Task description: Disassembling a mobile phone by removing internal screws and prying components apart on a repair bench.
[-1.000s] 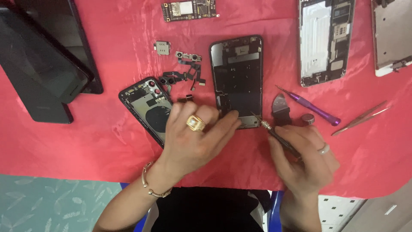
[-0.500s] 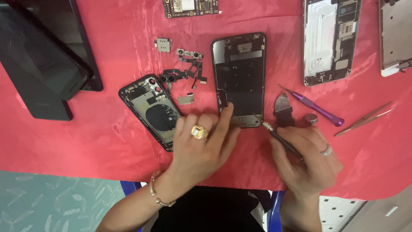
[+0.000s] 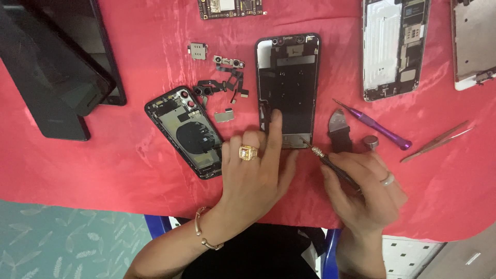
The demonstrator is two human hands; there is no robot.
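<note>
A shiny red cloth (image 3: 93, 170), creased and satiny, covers the tabletop across nearly the whole frame. At the upper left lie dark glossy glass panels (image 3: 57, 77), stacked and slightly overlapping. At the upper right sit two opened silver phone bodies, one (image 3: 395, 49) showing a pale metal plate and small boards, the other (image 3: 473, 41) cut off by the frame edge.

In the middle stands the black rectangular phone frame (image 3: 288, 90), stripped to a flat dark metal shell. The left hand (image 3: 253, 175), with a gold ring and bracelet, lies flat with a finger pressed on the lower part of that frame, so its grip is open and simply pinning the shell down. The right hand (image 3: 364, 194), lower right of centre, is closed around a slim black screwdriver (image 3: 333, 165) whose metal tip meets the frame's bottom edge.

Left of the hands rests a dark phone back housing (image 3: 188, 132) with a round coil, tilted diagonally. Right of the frame lie a purple-handled screwdriver (image 3: 374, 125), a dark pick-like tool (image 3: 339, 132), silver tweezers (image 3: 438, 141) and a small round metal cap (image 3: 370, 141).

Smallest are the loose camera modules and flex cables (image 3: 227, 82) scattered above the housing, beside a small square tray part (image 3: 198, 50).

To my eye, the slick cloth could let the frame slide under pressure, making the tip slip and gouge the shell or strip a screw head. Any freed screw would easily roll into the cloth's folds and vanish.
</note>
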